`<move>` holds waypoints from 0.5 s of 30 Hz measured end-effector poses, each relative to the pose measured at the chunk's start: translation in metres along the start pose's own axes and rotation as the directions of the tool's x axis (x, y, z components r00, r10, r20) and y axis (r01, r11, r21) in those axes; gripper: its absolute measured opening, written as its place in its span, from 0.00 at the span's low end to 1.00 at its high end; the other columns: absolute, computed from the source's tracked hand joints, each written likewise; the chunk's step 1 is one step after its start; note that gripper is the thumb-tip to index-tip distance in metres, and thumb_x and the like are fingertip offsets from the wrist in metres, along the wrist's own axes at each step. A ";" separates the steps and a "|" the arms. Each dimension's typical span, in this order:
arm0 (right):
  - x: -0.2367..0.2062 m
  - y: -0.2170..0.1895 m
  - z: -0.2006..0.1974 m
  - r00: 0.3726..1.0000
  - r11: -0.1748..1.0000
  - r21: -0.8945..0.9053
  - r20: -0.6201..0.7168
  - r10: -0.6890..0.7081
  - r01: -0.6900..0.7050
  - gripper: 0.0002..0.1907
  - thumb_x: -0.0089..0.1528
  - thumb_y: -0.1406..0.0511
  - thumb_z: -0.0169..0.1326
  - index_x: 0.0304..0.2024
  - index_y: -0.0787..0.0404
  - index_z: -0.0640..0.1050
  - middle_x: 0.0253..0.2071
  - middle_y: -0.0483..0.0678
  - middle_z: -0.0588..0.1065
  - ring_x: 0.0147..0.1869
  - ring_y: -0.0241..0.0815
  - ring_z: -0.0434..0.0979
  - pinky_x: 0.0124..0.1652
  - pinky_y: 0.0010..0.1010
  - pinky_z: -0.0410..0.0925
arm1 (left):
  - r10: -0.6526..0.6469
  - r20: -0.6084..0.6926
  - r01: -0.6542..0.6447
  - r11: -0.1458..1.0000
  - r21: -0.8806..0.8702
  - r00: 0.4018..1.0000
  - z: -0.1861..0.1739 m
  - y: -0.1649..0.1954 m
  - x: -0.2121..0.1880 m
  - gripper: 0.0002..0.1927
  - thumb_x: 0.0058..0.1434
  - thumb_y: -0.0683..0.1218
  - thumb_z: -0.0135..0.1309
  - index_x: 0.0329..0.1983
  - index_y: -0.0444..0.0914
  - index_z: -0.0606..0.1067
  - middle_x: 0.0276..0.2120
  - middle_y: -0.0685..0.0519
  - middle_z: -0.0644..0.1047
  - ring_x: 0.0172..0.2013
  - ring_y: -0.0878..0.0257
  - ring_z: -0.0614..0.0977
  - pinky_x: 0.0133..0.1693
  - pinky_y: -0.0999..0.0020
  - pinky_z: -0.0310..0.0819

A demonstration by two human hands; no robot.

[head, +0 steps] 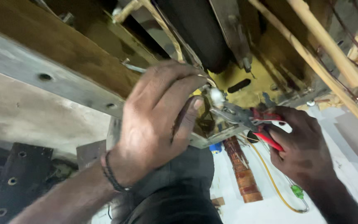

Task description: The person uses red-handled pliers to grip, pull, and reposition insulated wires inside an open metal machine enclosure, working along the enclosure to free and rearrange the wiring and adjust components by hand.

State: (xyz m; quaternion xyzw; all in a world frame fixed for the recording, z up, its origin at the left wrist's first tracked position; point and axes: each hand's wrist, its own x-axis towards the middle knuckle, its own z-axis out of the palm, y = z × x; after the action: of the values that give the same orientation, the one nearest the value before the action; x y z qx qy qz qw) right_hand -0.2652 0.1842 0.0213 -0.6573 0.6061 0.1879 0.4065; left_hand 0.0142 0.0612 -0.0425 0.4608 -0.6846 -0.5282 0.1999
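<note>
My left hand (158, 120) reaches up under a machine frame, its fingers curled around thin wires and a small white connector (216, 97). My right hand (301, 143) grips red-handled pliers (255, 120), whose metal jaws point left and meet the white connector. Both hands work close together beneath a yellow-brown metal plate (245, 81) with a slot in it. A dark braided band circles my left wrist.
A grey steel beam (42, 72) with holes runs across the left. A black cylinder (199, 29) hangs overhead. Bamboo-coloured rods (324, 45) slant at the right. Below lie a copper-wound coil (241, 170), a yellow wire with a green clip (297, 191), and a dark drilled plate (13, 178).
</note>
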 end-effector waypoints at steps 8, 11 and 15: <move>-0.021 0.017 0.010 0.999 0.997 -0.074 0.010 -0.034 0.035 0.28 0.47 0.63 0.65 0.51 0.55 0.79 0.59 0.55 0.68 0.61 0.55 0.71 0.60 0.51 0.64 | -0.214 0.132 0.232 0.963 -0.138 0.968 0.048 0.008 -0.005 0.09 0.71 0.43 0.57 0.52 0.37 0.80 0.43 0.50 0.84 0.36 0.62 0.84 0.38 0.65 0.80; -0.028 0.001 0.010 0.999 0.975 0.219 0.025 0.026 -0.031 0.28 0.53 0.62 0.63 0.56 0.59 0.75 0.62 0.57 0.67 0.62 0.58 0.69 0.59 0.49 0.64 | -0.386 0.234 0.434 0.875 -0.213 0.892 0.045 0.006 -0.011 0.09 0.69 0.44 0.56 0.50 0.38 0.80 0.41 0.53 0.84 0.34 0.68 0.86 0.34 0.71 0.80; -0.028 -0.017 0.001 0.995 0.990 0.138 -0.087 0.039 -0.026 0.28 0.55 0.65 0.62 0.60 0.55 0.76 0.62 0.55 0.68 0.64 0.60 0.70 0.62 0.55 0.61 | -0.539 0.213 0.578 0.779 -0.242 0.815 0.048 0.010 -0.030 0.12 0.68 0.43 0.58 0.53 0.37 0.80 0.40 0.50 0.84 0.35 0.64 0.82 0.33 0.68 0.78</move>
State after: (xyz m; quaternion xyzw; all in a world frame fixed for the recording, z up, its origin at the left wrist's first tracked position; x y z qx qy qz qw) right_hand -0.2544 0.2023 0.0466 -0.6257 0.6458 0.1230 0.4199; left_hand -0.0117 0.1124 -0.0443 0.5720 -0.4417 -0.6890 0.0548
